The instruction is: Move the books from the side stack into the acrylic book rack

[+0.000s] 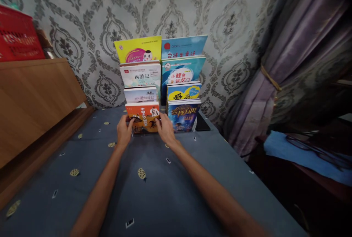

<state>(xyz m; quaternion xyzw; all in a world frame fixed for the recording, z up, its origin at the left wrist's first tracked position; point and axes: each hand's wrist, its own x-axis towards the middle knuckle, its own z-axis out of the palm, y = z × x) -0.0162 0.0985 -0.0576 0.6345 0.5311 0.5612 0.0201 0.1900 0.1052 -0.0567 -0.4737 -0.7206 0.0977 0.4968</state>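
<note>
A tiered book rack stands at the far end of a grey-blue cloth-covered surface (154, 193), filled with two columns of children's books. The front-left book is orange (143, 114). My left hand (124, 130) grips its left edge and my right hand (165, 127) grips its right edge, fingers curled round it. Behind it stand a pale book (140, 94), a white book (140, 75) and a yellow book (138, 49). The right column holds a dark blue book (183, 116), a yellow-and-blue one (183, 91) and two teal-blue ones (181, 69).
A wooden headboard or cabinet (33, 97) runs along the left, with a red crate (18, 35) on top. Purple curtains (288, 65) hang at the right. A dark side table with a blue cloth (302, 152) sits at the lower right. Patterned wallpaper lies behind.
</note>
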